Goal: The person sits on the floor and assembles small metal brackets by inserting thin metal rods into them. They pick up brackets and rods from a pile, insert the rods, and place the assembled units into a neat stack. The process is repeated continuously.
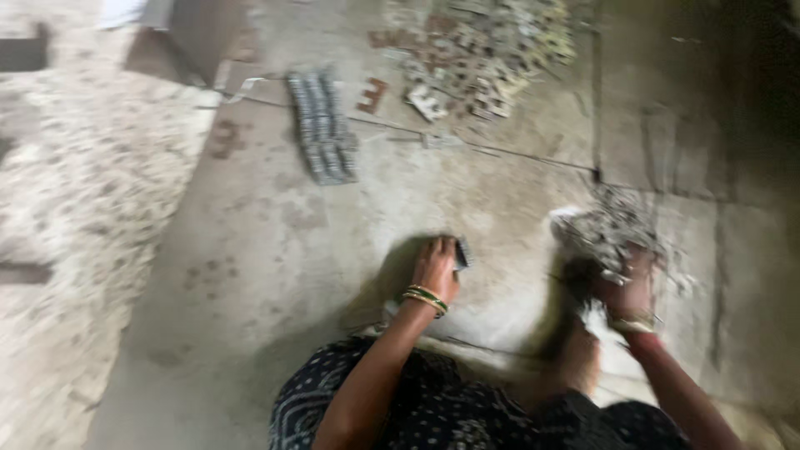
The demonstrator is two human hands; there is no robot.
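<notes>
One neat row point(323, 127) laid, loose heap point(479, 50) unsorted; left hand point(437, 267) grips small stack point(463, 252), right hand point(629, 287) clutches scraps point(608, 229).

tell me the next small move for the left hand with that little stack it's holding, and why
Probably carry the small stack in the left hand forward to the neat row of stacked pieces on the floor. That row looks like where gathered pieces go, while the right hand is busy in the loose heap. Blur hides details.
</notes>
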